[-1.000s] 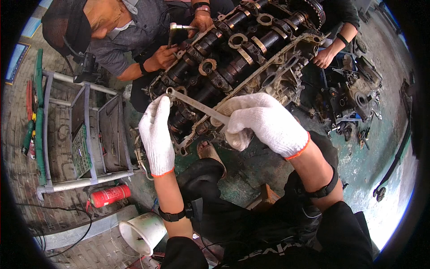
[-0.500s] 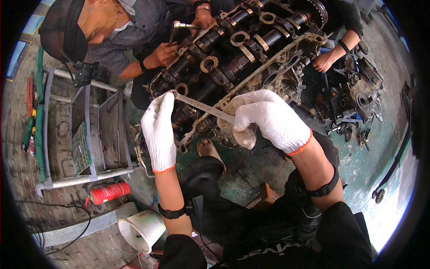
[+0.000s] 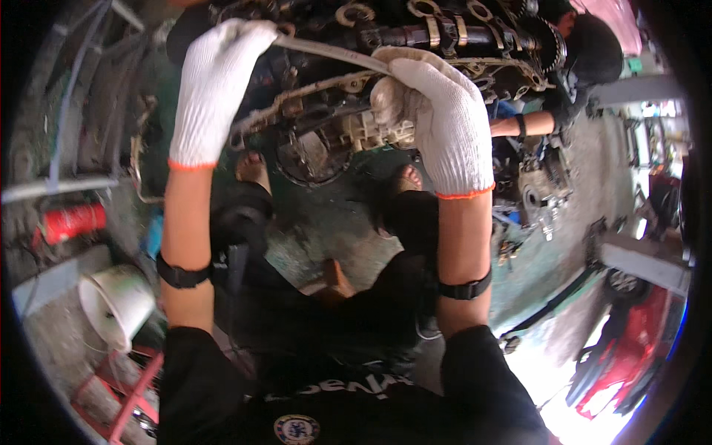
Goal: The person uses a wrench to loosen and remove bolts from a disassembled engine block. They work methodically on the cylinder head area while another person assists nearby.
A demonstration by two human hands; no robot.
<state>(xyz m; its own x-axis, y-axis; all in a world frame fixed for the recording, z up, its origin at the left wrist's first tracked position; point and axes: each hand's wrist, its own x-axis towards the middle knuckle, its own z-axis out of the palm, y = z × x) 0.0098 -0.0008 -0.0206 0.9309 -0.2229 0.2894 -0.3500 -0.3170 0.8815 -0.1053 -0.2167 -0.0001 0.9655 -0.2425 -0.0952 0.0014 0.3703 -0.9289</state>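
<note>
Head view: left fingers [image 3: 256, 33] and right fingers [image 3: 411, 72] closed around wrench [image 3: 330, 51], its ends hidden, engine [image 3: 415, 37] cropped

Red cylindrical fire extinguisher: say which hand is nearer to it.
Left. The white-gloved left hand is up and right of the red cylindrical fire extinguisher in view; the white-gloved right hand is farther right.
</note>
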